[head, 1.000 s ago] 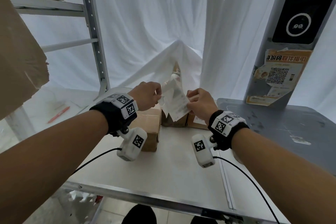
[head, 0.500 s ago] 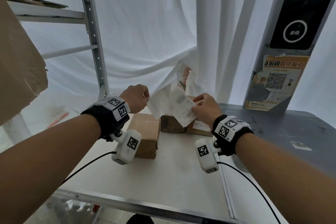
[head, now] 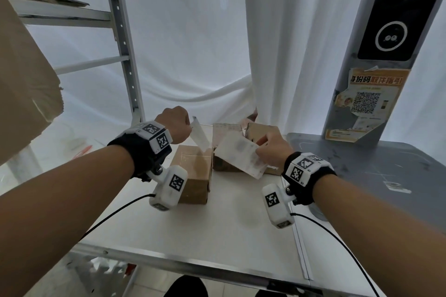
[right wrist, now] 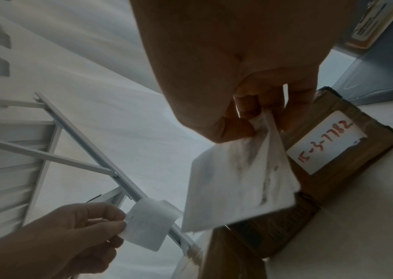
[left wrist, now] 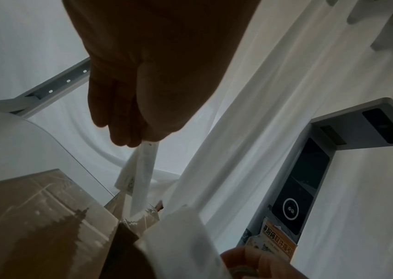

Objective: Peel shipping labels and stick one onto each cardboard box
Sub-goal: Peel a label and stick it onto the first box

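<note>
The printed shipping label (head: 241, 155) hangs over the middle of the white worktop (head: 229, 229), above the cardboard boxes, pinched at its right edge between thumb and fingertips of the right hand (head: 271, 149). It tilts down toward 7 o'clock, its print smeared by blur. At 9 o'clock from it, apart and not touching, a narrower white strip (head: 200, 138) dangles from the left hand (head: 174, 123), whose fingers are curled and nipping its top end; this may be the peeled backing, though the views do not settle that. The strip's lower tip hangs over the taped top of the nearest box (head: 194, 171), which stands beside the left wrist. Two more boxes sit behind at 12 o'clock, against the white curtain (head: 193, 43): one (head: 225, 131) in the middle, another (head: 259, 130) behind the right hand. The right wrist view shows a white sticker with red handwriting (right wrist: 325, 143) on a box there. At 3 o'clock stands a grey kiosk (head: 395, 31) with an orange notice (head: 371, 94); a metal rack (head: 123, 38) rises at 10 o'clock.
</note>
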